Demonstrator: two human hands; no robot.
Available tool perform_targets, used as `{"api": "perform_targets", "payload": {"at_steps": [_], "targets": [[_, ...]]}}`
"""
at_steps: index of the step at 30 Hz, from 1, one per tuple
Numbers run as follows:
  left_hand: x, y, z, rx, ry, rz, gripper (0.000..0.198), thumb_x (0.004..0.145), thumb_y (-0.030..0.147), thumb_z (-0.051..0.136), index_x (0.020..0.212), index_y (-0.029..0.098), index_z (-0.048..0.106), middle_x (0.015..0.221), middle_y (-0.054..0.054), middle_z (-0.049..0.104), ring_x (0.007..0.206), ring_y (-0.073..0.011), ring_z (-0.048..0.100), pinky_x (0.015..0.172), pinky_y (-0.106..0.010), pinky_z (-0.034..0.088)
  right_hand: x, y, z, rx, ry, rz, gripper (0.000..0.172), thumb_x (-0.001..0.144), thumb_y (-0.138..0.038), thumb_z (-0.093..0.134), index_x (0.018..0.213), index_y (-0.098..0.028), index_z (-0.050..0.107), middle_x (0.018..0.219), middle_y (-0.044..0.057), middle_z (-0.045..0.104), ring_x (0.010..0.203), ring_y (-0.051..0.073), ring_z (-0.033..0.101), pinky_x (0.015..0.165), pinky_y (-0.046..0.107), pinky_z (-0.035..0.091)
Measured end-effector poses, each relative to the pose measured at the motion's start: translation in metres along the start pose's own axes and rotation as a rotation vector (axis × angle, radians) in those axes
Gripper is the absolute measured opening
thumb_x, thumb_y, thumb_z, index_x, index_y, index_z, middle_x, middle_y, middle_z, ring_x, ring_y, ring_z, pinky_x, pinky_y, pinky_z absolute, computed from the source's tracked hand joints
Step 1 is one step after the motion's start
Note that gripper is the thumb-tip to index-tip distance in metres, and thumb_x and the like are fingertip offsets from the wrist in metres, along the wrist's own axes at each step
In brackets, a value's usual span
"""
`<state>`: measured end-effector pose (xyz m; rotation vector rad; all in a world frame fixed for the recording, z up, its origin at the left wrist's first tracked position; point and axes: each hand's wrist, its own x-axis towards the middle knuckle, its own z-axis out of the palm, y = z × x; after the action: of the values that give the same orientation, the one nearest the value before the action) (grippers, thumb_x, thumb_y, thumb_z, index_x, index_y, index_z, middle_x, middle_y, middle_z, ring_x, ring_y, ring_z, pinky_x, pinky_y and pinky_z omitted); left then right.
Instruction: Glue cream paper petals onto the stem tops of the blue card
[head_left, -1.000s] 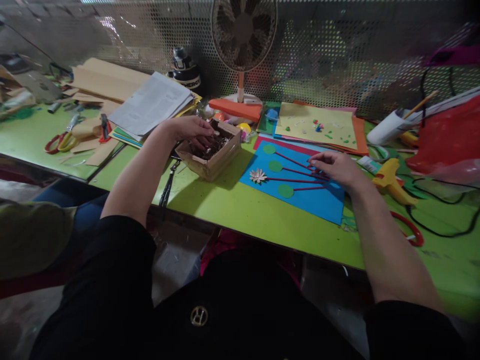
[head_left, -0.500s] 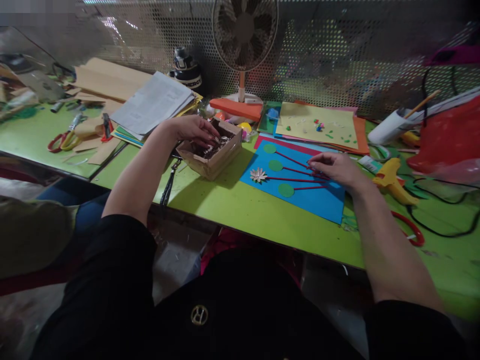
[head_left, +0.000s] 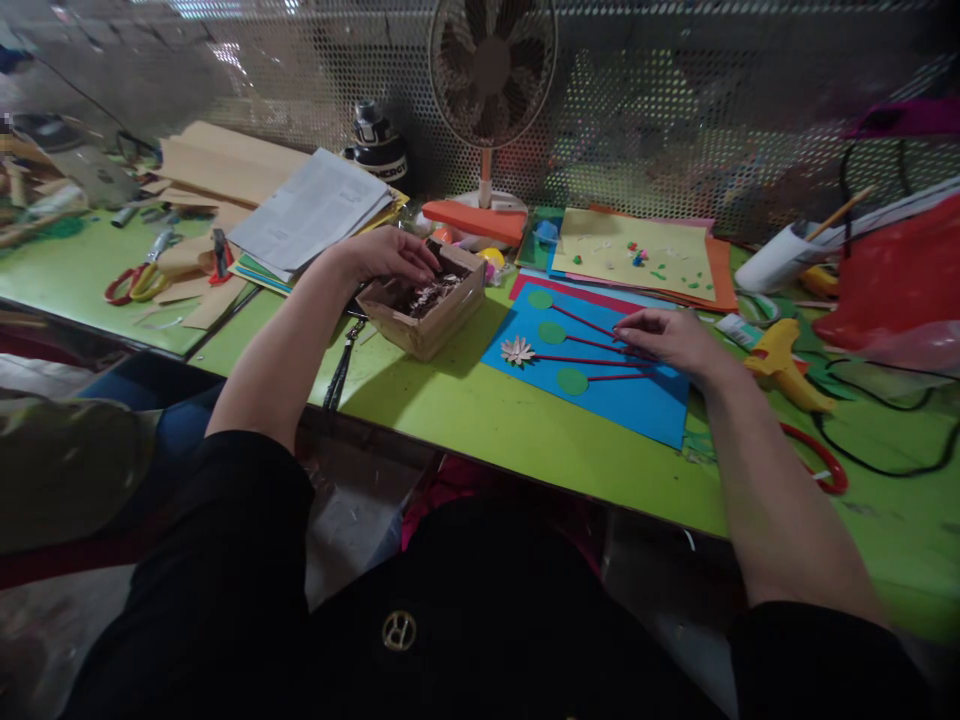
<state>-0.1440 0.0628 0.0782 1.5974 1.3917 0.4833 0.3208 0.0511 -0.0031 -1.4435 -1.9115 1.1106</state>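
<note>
My left hand (head_left: 386, 256) reaches into a small cardboard box (head_left: 429, 318) of pale paper pieces, fingers bent down among them. My right hand (head_left: 671, 335) rests curled on a blue card sheet (head_left: 600, 395), its fingertips pressing where several red sticks (head_left: 592, 345) meet. The sticks fan out to three green paper circles (head_left: 551, 332) and a pale paper flower (head_left: 516, 350) lying on the blue card.
The green table (head_left: 480, 420) carries a desk fan (head_left: 491, 80), a paper stack (head_left: 311, 205), scissors (head_left: 135, 282), a yellow sheet (head_left: 634, 258), a yellow glue gun (head_left: 784, 362), a black cable (head_left: 885, 460) and a red bag (head_left: 896, 270).
My left hand's fingers have shifted slightly inside the box. The view has tilted a little; my right hand stays on the sticks.
</note>
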Motion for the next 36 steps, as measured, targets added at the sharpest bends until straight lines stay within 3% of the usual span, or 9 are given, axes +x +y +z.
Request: {"api": "perform_targets", "payload": {"at_steps": [7, 13, 21, 28, 36], "targets": [[-0.0051, 0.0058, 0.0036, 0.048, 0.026, -0.048, 0.026, 0.073, 0.018, 0.074, 0.099, 0.015, 0.076, 0.084, -0.003, 0.073, 0.088, -0.0176, 0.069, 0.083, -0.028, 0.051, 0.0024, 0.0039, 0.0013, -0.002, -0.024, 0.003, 0.039, 0.072, -0.054, 0.073, 0.092, -0.021, 0.068, 0.083, 0.006, 0.072, 0.069, 0.018, 0.067, 0.065, 0.034, 0.056], [-0.0060, 0.0053, 0.0072, 0.018, 0.065, -0.078, 0.030, 0.074, 0.016, 0.071, 0.103, 0.020, 0.076, 0.091, -0.003, 0.075, 0.090, -0.0173, 0.070, 0.083, -0.028, 0.051, 0.0021, 0.0063, 0.0020, -0.009, -0.044, -0.013, 0.037, 0.076, -0.052, 0.071, 0.094, -0.021, 0.067, 0.087, 0.006, 0.072, 0.071, 0.018, 0.069, 0.066, 0.033, 0.057], [-0.0038, 0.0023, 0.0020, 0.093, 0.122, 0.008, 0.034, 0.068, 0.024, 0.079, 0.101, 0.015, 0.077, 0.091, -0.006, 0.075, 0.090, -0.0176, 0.068, 0.086, -0.028, 0.050, 0.0001, 0.0032, 0.0017, 0.002, -0.024, -0.005, 0.036, 0.074, -0.051, 0.073, 0.094, -0.021, 0.068, 0.082, 0.005, 0.071, 0.070, 0.018, 0.069, 0.066, 0.034, 0.057], [-0.0054, 0.0053, 0.0048, -0.056, 0.051, -0.036, 0.031, 0.076, 0.018, 0.071, 0.106, 0.018, 0.075, 0.098, -0.004, 0.075, 0.104, -0.0206, 0.067, 0.090, -0.030, 0.050, -0.0004, 0.0017, 0.0000, 0.021, -0.015, 0.002, 0.036, 0.073, -0.050, 0.075, 0.093, -0.020, 0.069, 0.081, 0.005, 0.072, 0.071, 0.019, 0.069, 0.071, 0.037, 0.059], [-0.0059, 0.0063, 0.0090, -0.105, 0.095, -0.047, 0.029, 0.071, 0.016, 0.077, 0.099, 0.019, 0.075, 0.094, -0.003, 0.076, 0.102, -0.0209, 0.068, 0.090, -0.031, 0.053, -0.0011, 0.0001, -0.0007, 0.021, -0.015, 0.008, 0.036, 0.072, -0.048, 0.076, 0.093, -0.020, 0.070, 0.080, 0.005, 0.071, 0.071, 0.019, 0.069, 0.069, 0.035, 0.058]]}}
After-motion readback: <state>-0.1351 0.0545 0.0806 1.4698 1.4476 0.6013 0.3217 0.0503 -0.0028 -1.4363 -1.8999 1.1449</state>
